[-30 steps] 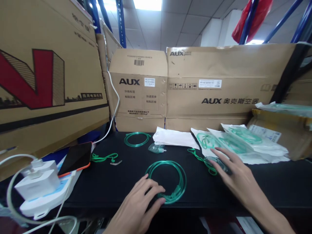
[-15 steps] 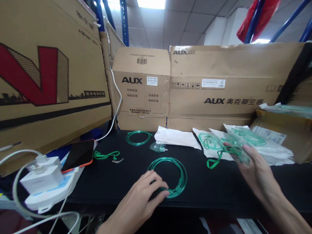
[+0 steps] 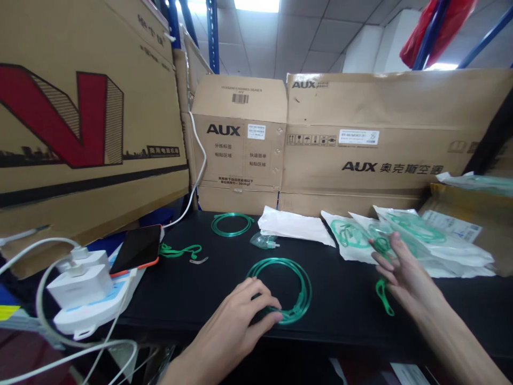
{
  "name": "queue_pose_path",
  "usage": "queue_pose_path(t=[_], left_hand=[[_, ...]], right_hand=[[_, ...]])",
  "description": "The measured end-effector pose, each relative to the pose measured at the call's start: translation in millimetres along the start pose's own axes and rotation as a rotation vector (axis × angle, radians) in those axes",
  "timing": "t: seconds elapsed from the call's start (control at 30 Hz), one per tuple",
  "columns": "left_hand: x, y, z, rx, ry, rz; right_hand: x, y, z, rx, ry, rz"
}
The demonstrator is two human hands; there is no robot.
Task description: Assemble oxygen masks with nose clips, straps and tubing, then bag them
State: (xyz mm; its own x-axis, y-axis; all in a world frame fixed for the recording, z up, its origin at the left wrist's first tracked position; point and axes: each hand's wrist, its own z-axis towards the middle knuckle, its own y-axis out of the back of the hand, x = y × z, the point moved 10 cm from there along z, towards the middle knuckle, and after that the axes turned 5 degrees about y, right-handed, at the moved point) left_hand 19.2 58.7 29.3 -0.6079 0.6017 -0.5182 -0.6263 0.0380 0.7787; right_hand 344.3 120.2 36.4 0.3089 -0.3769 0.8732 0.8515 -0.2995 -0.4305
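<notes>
My left hand (image 3: 246,310) rests at the front of the black table, thumb and fingers closed on the near side of a coil of green tubing (image 3: 308,289). To the right, my right hand (image 3: 412,275) is raised with a bunched green elastic strap (image 3: 385,299) in its fingers, one loop dangling below. Whether a clear mask is also in that hand is hard to tell against the packets behind. A small clear green mask (image 3: 263,241) lies beyond the coil. Another green tubing coil (image 3: 232,234) sits at the back left, with a loose green strap (image 3: 182,249) and a small metal strip (image 3: 199,261) nearer.
White-backed packets (image 3: 452,251) with green tubing are stacked at the right, beside a brown carton (image 3: 499,230). A white packet (image 3: 296,224) lies at the back. A phone (image 3: 136,248) rests on a power strip (image 3: 86,315) at left. Large cartons (image 3: 240,144) wall the back.
My right hand has turned and drawn the strap inward, so it now hangs below the fingers. My left hand stays on the coil. The whole view has shifted slightly.
</notes>
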Motion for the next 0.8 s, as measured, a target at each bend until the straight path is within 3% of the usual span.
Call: queue_pose_path(t=[0.13,0.37,0.47,0.6,0.8], left_hand=[[-5.4,2.9,2.9,0.003,-0.006,-0.001],[-3.3,-7.1,0.7,-0.062,-0.094,0.153],[-1.9,-11.6,-1.3,-0.086,-0.155,0.231],[-2.5,-12.2,-3.4,-0.131,-0.183,0.298],[-7.0,-14.6,-7.9,-0.176,-0.24,0.381]], right_hand=[[2.7,-29.0,-27.3,0.112,0.158,-0.258],[-28.6,-90.6,-81.1,0.544,0.253,-0.716],[-41.8,-96.9,-92.5,0.674,0.241,-0.852],[-48.2,-92.9,-98.1,0.71,0.173,-0.977],[-44.6,-102.4,-110.3,0.844,0.082,-0.953]])
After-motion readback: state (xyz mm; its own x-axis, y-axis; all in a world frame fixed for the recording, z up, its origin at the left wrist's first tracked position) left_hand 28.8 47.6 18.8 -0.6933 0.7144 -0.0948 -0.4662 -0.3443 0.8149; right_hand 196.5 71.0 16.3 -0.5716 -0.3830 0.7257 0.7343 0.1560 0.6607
